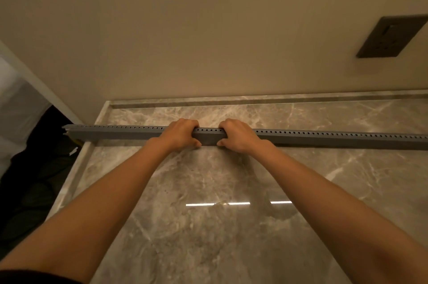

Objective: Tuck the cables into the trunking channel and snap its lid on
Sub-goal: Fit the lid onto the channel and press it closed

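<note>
A long grey trunking channel [324, 139] with a row of small holes along its top edge lies across the marble counter [208, 191], running from the left edge out past the right of the view. My left hand [181, 134] and my right hand [239, 135] clamp it side by side near its middle, fingers curled over the far side and thumbs on the near face. Its near face looks smooth and closed. No cables can be seen.
A beige wall rises behind the counter, with a dark socket plate [391, 37] at the upper right. The trunking's left end [69, 131] overhangs the counter's raised left rim. Dark floor space and a pale panel lie beyond that rim.
</note>
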Motion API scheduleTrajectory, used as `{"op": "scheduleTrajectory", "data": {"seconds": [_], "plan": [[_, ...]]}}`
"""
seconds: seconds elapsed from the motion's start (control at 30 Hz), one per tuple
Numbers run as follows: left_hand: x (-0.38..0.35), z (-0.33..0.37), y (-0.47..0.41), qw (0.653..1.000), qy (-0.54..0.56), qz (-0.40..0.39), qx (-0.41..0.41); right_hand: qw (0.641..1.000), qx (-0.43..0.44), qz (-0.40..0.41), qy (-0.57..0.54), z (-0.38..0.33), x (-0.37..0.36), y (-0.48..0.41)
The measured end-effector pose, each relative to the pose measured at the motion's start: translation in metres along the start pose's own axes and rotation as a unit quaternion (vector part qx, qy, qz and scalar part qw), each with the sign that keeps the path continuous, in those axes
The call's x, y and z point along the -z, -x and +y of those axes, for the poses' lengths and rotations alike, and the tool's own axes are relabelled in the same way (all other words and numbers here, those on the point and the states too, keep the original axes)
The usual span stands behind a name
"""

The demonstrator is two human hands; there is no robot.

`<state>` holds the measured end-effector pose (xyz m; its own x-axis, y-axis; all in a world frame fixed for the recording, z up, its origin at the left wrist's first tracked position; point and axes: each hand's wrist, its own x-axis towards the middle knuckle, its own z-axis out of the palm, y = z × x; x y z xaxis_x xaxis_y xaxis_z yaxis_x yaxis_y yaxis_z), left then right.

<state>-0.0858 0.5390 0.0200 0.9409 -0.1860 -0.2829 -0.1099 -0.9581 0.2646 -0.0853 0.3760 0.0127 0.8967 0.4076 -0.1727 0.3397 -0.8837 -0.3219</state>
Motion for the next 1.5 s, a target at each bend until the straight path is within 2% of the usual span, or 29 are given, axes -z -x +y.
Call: {"op": "scheduleTrajectory", "data": {"seconds": [0.13,0.3,0.57,0.8,1.13,1.37,1.5], "plan": [[0.0,-0.003,0.004,0.997,-0.064,0.001,-0.03,0.999,0.014,0.007,0.028,-0.015,-0.006,-0.003],[-0.005,-0.005,0.001,0.99,-0.106,0.028,-0.083,0.997,-0.01,0.037,0.064,-0.021,-0.008,0.0],[0.004,-0.04,0.007,0.995,-0.013,0.024,-0.092,0.996,-0.086,0.025,0.019,-0.045,-0.01,-0.004],[0.021,-0.091,0.019,0.997,-0.004,0.037,-0.061,0.995,-0.075,0.019,-0.056,-0.094,-0.02,-0.029],[0.013,-0.093,0.022,0.991,-0.051,0.091,-0.083,0.996,-0.073,0.054,-0.02,-0.103,-0.028,-0.034],[0.021,-0.106,0.02,0.993,0.02,0.057,-0.101,0.994,-0.084,0.055,-0.033,-0.105,-0.025,-0.038],[0.031,-0.133,0.022,0.994,0.041,0.054,-0.082,0.995,-0.076,0.048,-0.049,-0.119,-0.028,-0.046]]}}
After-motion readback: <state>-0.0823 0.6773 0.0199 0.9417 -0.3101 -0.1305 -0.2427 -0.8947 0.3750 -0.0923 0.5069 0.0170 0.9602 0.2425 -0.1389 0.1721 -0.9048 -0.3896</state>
